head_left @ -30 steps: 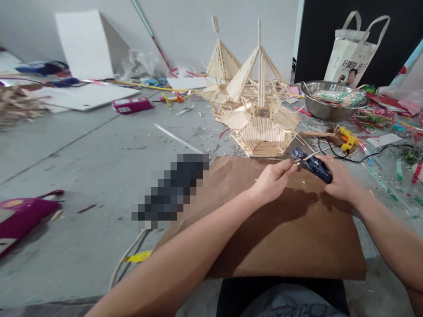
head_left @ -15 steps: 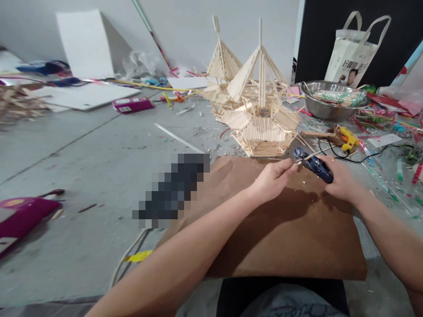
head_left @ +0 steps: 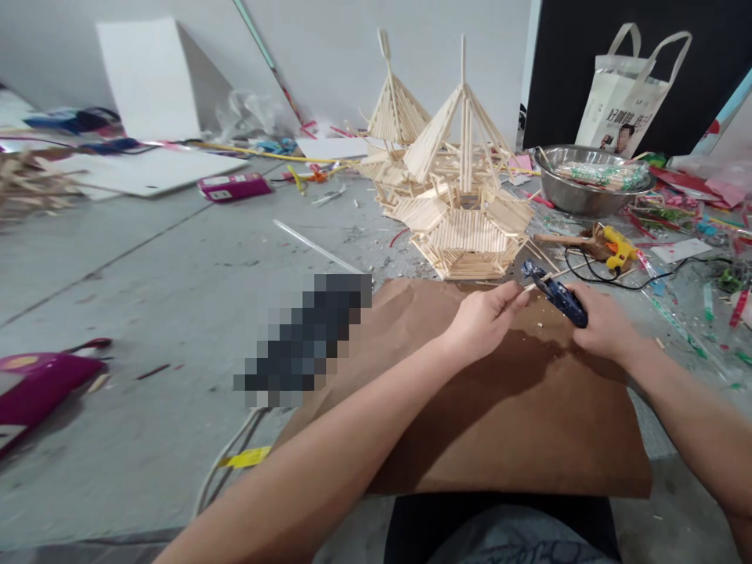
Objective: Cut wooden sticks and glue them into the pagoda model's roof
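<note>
Thumb and fingers of my left hand [head_left: 479, 325] pinch a thin wooden stick [head_left: 561, 275] that runs rightward past the jaws of a dark-blue hand cutter [head_left: 564, 301]. My right hand [head_left: 602, 325] is wrapped round the cutter's handles; its jaws lie close to the left fingertips. Whether the blades are touching the stick is too small to tell. Below both hands spreads a brown board [head_left: 529, 423] with small wood bits on it. Just beyond stands a model pavilion [head_left: 470, 227] of pale sticks, with a pointed roof frame. A second peaked stick model [head_left: 393, 117] is behind it.
A yellow glue gun [head_left: 619, 249] with a black cord lies right of the models, before a steel bowl [head_left: 587, 196] of packed sticks. At left are two magenta boxes, one nearer [head_left: 47, 384], one farther [head_left: 235, 188]. A pixelated dark object [head_left: 305, 337] borders the board.
My right hand and the cutter have shifted very slightly left. The left hand keeps its pinch on the stick, nearly in the same place.
</note>
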Motion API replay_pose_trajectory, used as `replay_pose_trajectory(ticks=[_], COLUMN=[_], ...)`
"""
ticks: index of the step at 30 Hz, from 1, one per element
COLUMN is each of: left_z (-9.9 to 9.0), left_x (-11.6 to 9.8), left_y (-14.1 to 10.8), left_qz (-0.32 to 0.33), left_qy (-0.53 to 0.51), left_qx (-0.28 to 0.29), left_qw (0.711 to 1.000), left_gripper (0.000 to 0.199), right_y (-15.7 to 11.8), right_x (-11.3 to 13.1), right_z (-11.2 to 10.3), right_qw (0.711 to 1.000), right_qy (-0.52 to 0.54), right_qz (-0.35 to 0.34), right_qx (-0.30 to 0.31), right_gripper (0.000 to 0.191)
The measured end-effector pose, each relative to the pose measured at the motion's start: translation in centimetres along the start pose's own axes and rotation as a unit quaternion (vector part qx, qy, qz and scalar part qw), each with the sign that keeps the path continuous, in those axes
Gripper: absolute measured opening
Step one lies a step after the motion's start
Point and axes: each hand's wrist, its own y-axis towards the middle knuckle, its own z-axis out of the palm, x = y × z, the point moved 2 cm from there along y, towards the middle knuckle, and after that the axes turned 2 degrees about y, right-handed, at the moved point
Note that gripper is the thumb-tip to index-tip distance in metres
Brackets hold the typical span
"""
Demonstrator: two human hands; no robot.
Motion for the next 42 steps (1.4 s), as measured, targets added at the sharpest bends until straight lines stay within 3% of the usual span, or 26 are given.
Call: replay_pose_trajectory(ticks=[3,9,17,23,30,38,42], left_z=[0.3,0.5,0.7,0.6,0.5,0.8,0.6], left_x=[0.0,-0.5,0.2,0.2,-0.1,0.0,0.0], left_y=[-0.5,-0.8,-0.3,-0.1,-0.4,-0.8,-0.7], left_qz=[-0.032,0.035,0.094,0.116,0.096,0.028,0.035], left_qy=[0.056,0.010,-0.039,-0.062,-0.027,0.063,0.050], left_qx=[-0.063,-0.139,-0.119,-0.112,-0.118,-0.119,-0.112], left_qw=[0.996,0.990,0.988,0.985,0.988,0.991,0.992], left_gripper=[0.019,0.017,0.022,0.021,0.020,0.020,0.023], right_y=[-0.1,-0.1,-0.1,-0.1,-0.3,-0.4,-0.2], right_x=[0.5,0.7,0.1,0.6,0.8,1.4,1.3], right_z=[0.5,1.1,1.1,0.8,0.7,0.9,1.0], right_qw=[0.999,0.999,1.000,1.000,0.999,0.999,0.999], right_qy=[-0.023,-0.020,0.006,-0.004,-0.011,-0.023,0.000], right_qz=[0.023,0.030,-0.005,0.012,0.028,0.041,0.036], right_qx=[0.012,-0.006,0.003,0.018,0.018,0.011,0.008], right_gripper=[0.043,0.043,0.056,0.056,0.048,0.044,0.047])
